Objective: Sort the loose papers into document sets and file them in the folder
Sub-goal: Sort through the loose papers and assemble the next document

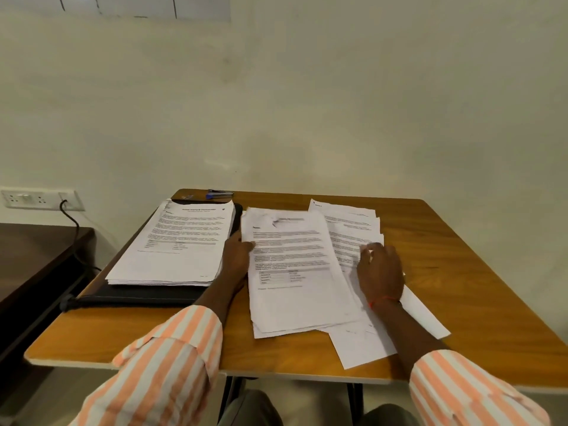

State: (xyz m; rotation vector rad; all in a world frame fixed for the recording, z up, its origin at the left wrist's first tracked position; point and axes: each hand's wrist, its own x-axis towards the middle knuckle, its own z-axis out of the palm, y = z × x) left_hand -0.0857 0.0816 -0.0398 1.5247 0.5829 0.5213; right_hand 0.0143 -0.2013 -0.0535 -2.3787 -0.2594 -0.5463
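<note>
A thick stack of printed papers [175,244] lies on a black folder [135,298] at the table's left. In the middle sits a loose pile of printed sheets [295,281], with more sheets [350,229] fanned out under it to the right. My left hand [236,253] holds the left edge of the middle pile's top sheet, thumb on top. My right hand [381,272] rests on the fanned sheets at the pile's right edge, fingers loosely bent.
A blue stapler [218,194] lies at the far edge of the wooden table [479,272], against the wall. A dark desk [33,253] stands to the left, below a wall socket [40,198] with a black cable plugged in.
</note>
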